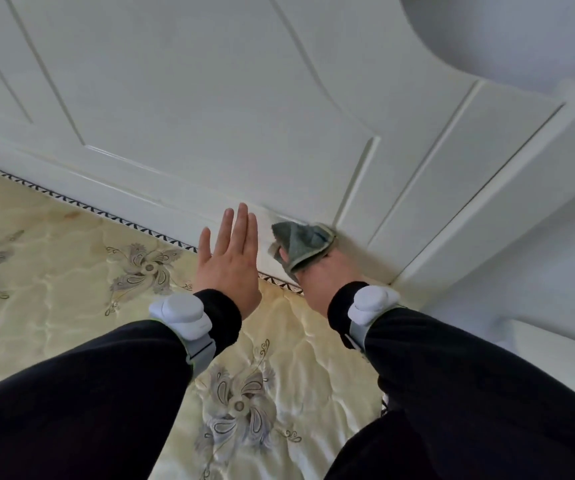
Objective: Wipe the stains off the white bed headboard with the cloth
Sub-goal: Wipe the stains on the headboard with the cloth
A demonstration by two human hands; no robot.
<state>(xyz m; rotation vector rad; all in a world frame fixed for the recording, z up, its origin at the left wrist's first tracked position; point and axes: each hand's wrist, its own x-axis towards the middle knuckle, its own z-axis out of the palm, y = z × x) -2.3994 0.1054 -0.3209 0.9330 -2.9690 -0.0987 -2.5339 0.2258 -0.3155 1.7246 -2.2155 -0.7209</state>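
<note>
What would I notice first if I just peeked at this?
Two hands in the middle: the right hand grips a grey-green cloth against the bottom rail of the white headboard, and the left hand is spread flat beside it. Below them lies a yellow mattress with flower patterns.

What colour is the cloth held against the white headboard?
The folded cloth is dull grey-green; the head view shows it best.

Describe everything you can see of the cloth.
The cloth is grey-green with a paler edge, soft, like terry or microfibre. It is bunched and folded, not spread flat. The right hand grips it and presses it against the bottom rail of the headboard, just above the mattress edge. The open left hand is beside it, not touching it.
</note>
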